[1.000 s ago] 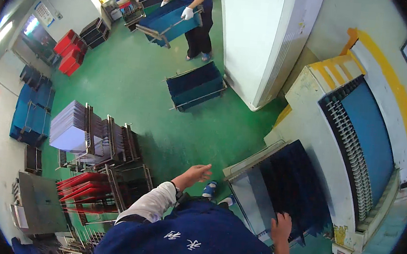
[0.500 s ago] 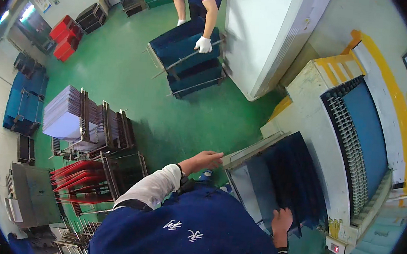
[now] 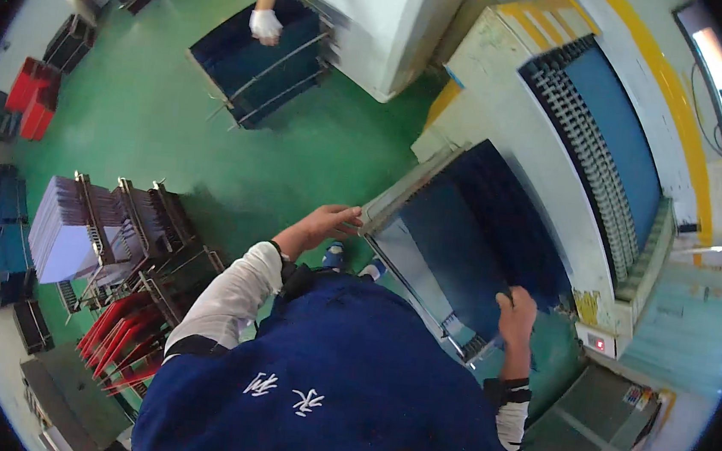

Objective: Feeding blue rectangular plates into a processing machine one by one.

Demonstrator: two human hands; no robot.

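A rack [image 3: 405,191] holding several thin dark blue panels [image 3: 450,233] stands in front of me, tilted in the picture. My right hand [image 3: 518,315] is closed at the near edge of one panel, with thumb and fingers pinching it. At the rack's left corner is my left hand [image 3: 331,225], its fingers stretched out against or very near the end plate. I cannot tell whether they touch it. White sleeves with dark bands cover both forearms.
A pale machine [image 3: 510,92] with a row of rollers [image 3: 586,151] stands right of the rack. A person's white-gloved hand [image 3: 265,26] rests on another rack of blue panels [image 3: 263,67]. Racks with white panels [image 3: 64,234] and red panels [image 3: 124,334] stand left. A grey cabinet [image 3: 589,417] is lower right.
My view has swung to the right, so the surroundings sit further left. My right hand has come up to the panel edge and closed on it. My left hand has stayed by the rack corner.
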